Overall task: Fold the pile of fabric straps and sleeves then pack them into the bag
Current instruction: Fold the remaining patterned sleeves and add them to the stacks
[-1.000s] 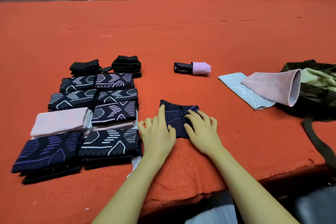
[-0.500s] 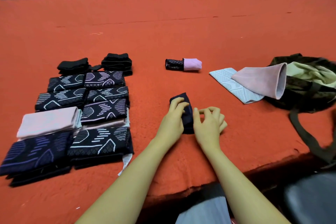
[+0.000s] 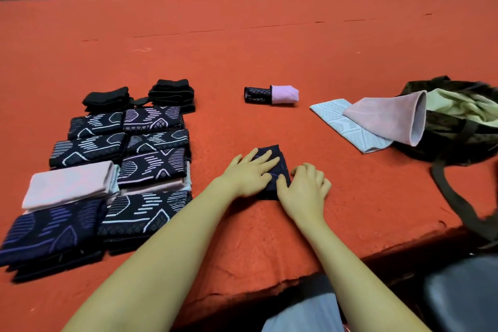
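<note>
Your left hand [image 3: 249, 174] lies flat, fingers straight, pressing the folded navy sleeve [image 3: 273, 170] on the red carpet [image 3: 242, 48]. Your right hand [image 3: 303, 191] touches its right edge, fingers loosely curled, grasping nothing. The bag [image 3: 455, 132] sits well right.

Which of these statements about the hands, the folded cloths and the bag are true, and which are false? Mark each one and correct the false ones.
1. The left hand lies flat on the dark folded sleeve. True.
2. The right hand is lifting the pink sleeve. False: it rests at the dark folded sleeve's right edge.
3. The bag lies on the person's right. True.
4. The folded stacks are inside the bag. False: they lie on the red carpet, on the left.
5. A small dark and pink roll lies beyond the hands. True.
</note>
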`<state>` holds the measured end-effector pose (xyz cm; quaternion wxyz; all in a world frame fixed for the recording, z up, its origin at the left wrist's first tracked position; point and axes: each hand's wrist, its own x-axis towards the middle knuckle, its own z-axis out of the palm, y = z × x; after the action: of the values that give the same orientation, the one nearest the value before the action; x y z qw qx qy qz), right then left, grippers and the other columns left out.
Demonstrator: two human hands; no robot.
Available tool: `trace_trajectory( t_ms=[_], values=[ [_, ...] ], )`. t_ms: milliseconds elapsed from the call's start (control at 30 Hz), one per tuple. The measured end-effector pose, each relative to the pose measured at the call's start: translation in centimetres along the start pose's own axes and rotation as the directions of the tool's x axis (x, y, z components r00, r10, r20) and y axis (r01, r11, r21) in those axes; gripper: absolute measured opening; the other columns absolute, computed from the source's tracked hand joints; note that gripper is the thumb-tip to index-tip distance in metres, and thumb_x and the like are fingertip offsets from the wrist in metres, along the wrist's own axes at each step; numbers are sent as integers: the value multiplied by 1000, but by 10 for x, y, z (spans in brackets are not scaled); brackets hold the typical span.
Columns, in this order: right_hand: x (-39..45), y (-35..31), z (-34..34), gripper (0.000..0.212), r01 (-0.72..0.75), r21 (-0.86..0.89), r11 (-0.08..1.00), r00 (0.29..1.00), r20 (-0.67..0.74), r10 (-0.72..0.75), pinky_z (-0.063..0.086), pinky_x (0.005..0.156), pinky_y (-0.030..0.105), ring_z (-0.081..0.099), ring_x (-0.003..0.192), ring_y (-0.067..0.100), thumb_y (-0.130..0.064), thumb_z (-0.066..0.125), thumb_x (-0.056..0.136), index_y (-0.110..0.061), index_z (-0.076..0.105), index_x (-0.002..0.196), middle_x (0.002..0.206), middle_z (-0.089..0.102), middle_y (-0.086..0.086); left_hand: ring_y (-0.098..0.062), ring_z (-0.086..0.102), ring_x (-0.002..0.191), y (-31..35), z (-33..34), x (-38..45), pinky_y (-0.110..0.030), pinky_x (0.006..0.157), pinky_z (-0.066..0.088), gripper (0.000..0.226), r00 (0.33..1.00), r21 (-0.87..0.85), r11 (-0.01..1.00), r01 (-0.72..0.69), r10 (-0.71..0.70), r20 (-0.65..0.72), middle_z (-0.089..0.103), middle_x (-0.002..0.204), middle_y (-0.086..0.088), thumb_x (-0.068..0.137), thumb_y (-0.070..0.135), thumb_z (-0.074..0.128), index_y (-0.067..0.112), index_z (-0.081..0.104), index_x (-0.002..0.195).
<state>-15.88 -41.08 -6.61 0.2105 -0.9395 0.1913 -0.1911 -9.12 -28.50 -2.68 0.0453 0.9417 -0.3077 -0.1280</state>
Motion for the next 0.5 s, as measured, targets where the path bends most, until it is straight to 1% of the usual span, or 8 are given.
trace_trajectory(
  t_ms=[33,100,200,233,300,367,433,500],
  values=[
    [1,0,1,34,21,4,1000,1000,17,-21,16,103,38,36,126,26,-36,50,92,-9,59,110,136,47,6,-17,-3,147,-1,-2,1,-43,117,0,52,1000,15,1000,1,-1,-11,0,160,11,102,30,25,36,10,151],
    [2,1,1,27,40,82,996,999,33,-43,13,104,36,33,130,24,-32,52,93,-9,59,106,140,44,5,-18,9,147,-2,-4,3,-42,117,5,51,995,24,1000,-10,12,-100,6,160,7,103,28,28,33,13,152],
    [1,-1,-3,18,85,226,970,996,-22,-82,16,98,31,41,125,23,-26,58,91,-12,58,103,135,49,2,-27,34,137,-3,-8,-2,-39,111,23,53,945,-19,996,-86,76,-319,11,160,-5,103,27,33,30,13,152],
    [0,-3,-4,17,111,297,948,994,-48,-101,17,94,29,45,121,22,-26,59,91,-12,58,102,130,52,1,-30,37,134,-4,-10,-6,-39,109,27,51,923,-11,993,-120,108,-370,11,160,-8,102,30,31,29,17,152],
    [-3,-13,-10,19,176,441,880,984,-99,-147,20,86,26,52,111,17,-28,55,89,-13,59,101,118,58,-3,-35,31,137,-11,-16,-15,-43,110,28,52,894,44,989,-140,146,-424,11,159,-10,98,39,21,29,27,149],
    [-5,-26,-18,22,272,495,825,962,-163,-219,21,83,26,53,102,8,-28,52,85,-16,60,101,111,62,-7,-40,24,140,-21,-26,-27,-47,110,26,59,864,100,985,-140,171,-473,14,159,-11,93,43,14,29,35,147],
    [-6,-41,-25,20,356,498,791,934,-224,-280,22,82,28,50,97,-1,-25,52,86,-19,61,103,111,63,-10,-44,29,137,-32,-39,-41,-52,105,31,57,814,158,973,-168,228,-535,25,155,-12,93,39,19,24,43,143],
    [-8,-59,-32,18,436,479,762,899,-273,-342,22,83,30,50,98,-2,-22,54,86,-20,62,102,113,64,-11,-45,39,131,-45,-51,-57,-55,100,37,50,743,247,954,-169,288,-604,36,150,-12,95,34,29,22,50,139]
  ],
)
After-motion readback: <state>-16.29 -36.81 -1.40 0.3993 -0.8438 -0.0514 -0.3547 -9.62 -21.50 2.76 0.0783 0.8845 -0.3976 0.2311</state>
